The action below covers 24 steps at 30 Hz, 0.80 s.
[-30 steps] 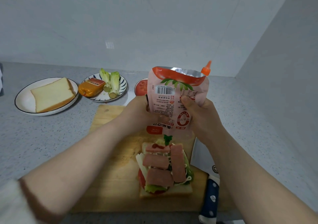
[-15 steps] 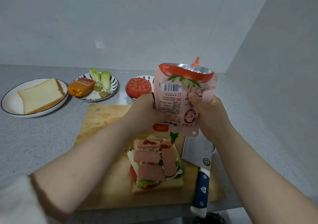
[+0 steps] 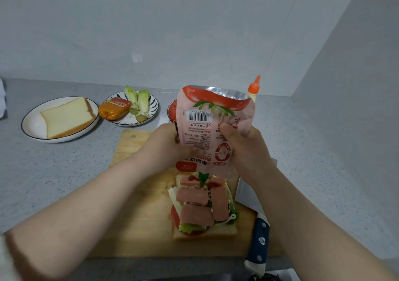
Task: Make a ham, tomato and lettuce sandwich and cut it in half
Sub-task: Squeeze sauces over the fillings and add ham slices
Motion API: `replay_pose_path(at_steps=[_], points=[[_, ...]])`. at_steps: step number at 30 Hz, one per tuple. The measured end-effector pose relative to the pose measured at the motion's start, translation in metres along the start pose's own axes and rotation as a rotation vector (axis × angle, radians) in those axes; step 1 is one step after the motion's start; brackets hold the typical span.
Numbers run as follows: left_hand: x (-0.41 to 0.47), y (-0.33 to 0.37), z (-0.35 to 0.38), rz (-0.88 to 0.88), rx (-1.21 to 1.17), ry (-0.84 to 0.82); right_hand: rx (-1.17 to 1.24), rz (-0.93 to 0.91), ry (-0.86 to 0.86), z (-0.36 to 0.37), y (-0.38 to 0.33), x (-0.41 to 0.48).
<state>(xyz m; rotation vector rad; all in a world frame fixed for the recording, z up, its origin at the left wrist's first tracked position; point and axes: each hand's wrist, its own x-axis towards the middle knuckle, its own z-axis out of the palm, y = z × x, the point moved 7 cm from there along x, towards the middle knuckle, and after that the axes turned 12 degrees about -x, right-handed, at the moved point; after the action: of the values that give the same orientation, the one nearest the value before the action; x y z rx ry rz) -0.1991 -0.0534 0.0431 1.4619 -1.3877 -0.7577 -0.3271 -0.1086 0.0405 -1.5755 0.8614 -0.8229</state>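
An open sandwich (image 3: 203, 209) lies on the wooden cutting board (image 3: 138, 222): bread at the bottom, then tomato, lettuce and several ham slices on top, with red sauce blobs at the far end. Above it I hold a pink ketchup pouch (image 3: 212, 127) upside down, its green spout (image 3: 203, 178) pointing at the ham. My left hand (image 3: 166, 149) grips the pouch's left side and my right hand (image 3: 244, 149) squeezes its right side. A second bread slice (image 3: 67, 116) lies on a white plate (image 3: 32, 125) at the far left.
A blue-handled knife (image 3: 258, 244) lies on the board's right edge, blade under my right wrist. A patterned plate (image 3: 151, 113) holds lettuce stalks (image 3: 139, 103) and a packaged sausage (image 3: 114, 107). A tomato (image 3: 172, 110) sits behind the pouch, beside an orange-capped bottle (image 3: 254, 87). Walls close in behind and right.
Both hands keep hold of the inverted pouch over the sandwich's far end. More red sauce shows on the far ham slices. The camera view has shifted a little.
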Motion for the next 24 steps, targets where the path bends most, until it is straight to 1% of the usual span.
replay_pose_path(at_steps=[7,12,16,21,24], points=[[-0.012,-0.007,-0.016,-0.015,-0.063,0.018,-0.049,-0.011,-0.015,0.018,0.003,-0.001],[-0.015,-0.006,-0.017,-0.009,-0.073,0.022,-0.018,-0.013,-0.015,0.019,0.004,-0.002],[-0.011,-0.007,-0.006,-0.028,-0.069,0.002,0.061,-0.014,-0.016,0.011,0.006,-0.004],[-0.005,-0.004,0.017,-0.028,-0.076,-0.068,0.062,-0.021,0.005,-0.010,0.008,-0.010],[-0.001,0.000,0.027,-0.016,-0.077,-0.077,0.060,-0.037,0.014,-0.021,0.007,-0.015]])
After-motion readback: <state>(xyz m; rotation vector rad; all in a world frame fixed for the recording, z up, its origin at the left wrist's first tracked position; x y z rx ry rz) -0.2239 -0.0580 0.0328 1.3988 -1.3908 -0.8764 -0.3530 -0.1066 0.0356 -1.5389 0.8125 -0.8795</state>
